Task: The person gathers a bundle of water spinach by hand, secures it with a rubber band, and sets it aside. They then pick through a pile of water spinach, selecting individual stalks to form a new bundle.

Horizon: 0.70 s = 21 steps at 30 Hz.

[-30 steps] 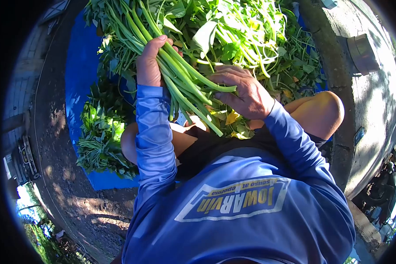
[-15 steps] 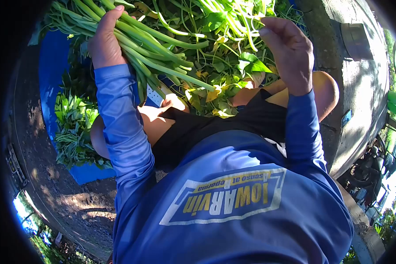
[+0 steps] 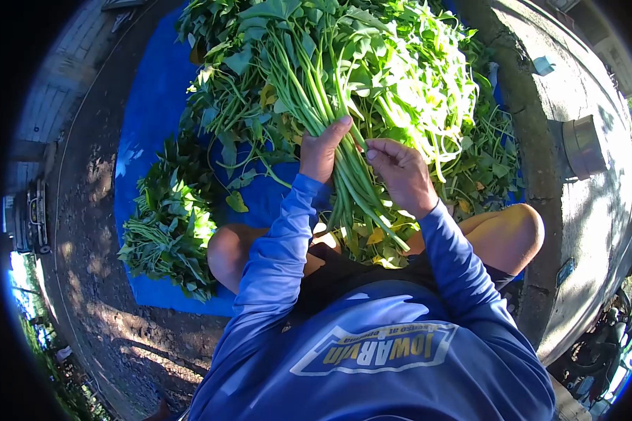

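The bundle of long green leafy stalks (image 3: 344, 168) we had raised now sits upright over our lap, left hand (image 3: 321, 151) gripped tight around it, right hand (image 3: 400, 172) back pinching its stems.

Two hands, left (image 3: 321, 151) and right (image 3: 400, 175), one stem bunch (image 3: 344, 140), one blue tarp (image 3: 154, 105), one side pile of greens (image 3: 165, 224).

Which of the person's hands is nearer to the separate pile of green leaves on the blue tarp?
Left. The left hand, gripping the bundle of green stems, is closer to the leaf pile; the right hand is beyond the bundle.
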Tool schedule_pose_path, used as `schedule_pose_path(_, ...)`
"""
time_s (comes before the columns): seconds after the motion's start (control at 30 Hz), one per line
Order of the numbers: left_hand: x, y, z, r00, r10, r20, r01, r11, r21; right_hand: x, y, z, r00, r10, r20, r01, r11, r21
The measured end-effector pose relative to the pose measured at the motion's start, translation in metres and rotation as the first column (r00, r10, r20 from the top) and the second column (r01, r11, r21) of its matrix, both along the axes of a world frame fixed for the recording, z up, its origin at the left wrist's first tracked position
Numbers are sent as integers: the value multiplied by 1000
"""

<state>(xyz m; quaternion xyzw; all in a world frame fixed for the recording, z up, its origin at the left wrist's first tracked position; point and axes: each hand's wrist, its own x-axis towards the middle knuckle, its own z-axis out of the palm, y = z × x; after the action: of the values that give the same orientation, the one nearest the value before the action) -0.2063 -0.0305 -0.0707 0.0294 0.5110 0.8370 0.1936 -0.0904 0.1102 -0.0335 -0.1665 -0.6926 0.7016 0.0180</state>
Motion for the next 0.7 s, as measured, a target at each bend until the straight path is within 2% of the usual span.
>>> schedule_pose_path(0.07, 5, -3, 5, 968, -110, 226, 91, 992, 92, 0, -8, 4, 999, -39, -11, 40, 994, 101)
schedule_pose_path(0.2, 10, -3, 7, 926, -138, 352, 126, 990, 59, 4, -12, 14, 961, -208, -185, 239, 956, 168)
schedule_pose_path(0.23, 11, -4, 9, 937, -113, 332, 124, 992, -14, 1, -4, 13, 926, -246, -287, 282, 955, 89)
schedule_pose_path(0.27, 10, -5, 5, 948, -97, 305, 107, 994, -17, -2, 1, 25, 882, -266, -389, 312, 948, 58)
schedule_pose_path(0.33, 9, -5, -7, 966, -72, 247, 79, 997, -19, -1, 11, 50, 836, -218, -503, 341, 925, 166)
schedule_pose_path(0.43, 11, -3, -15, 979, -25, 203, 44, 995, -89, -9, 21, 72, 777, -117, -618, 436, 808, 395)
schedule_pose_path(0.5, 10, -2, -15, 985, -23, 170, 41, 994, -102, -18, 17, 75, 797, -48, -602, 444, 722, 531)
schedule_pose_path(0.57, 9, 2, -11, 984, -8, 178, 29, 993, -117, -18, 3, 83, 894, -53, -446, 334, 741, 583)
schedule_pose_path(0.63, 14, 0, -4, 983, -16, 183, 38, 992, -118, -17, -6, 56, 927, -7, -374, 269, 707, 654)
schedule_pose_path(0.67, 11, 0, -9, 972, -66, 225, 74, 997, -29, -14, -10, 40, 950, 27, -312, 211, 679, 703)
schedule_pose_path(0.7, 9, -1, -20, 957, -118, 264, 106, 993, 58, -7, -15, 27, 958, 9, -285, 191, 724, 663)
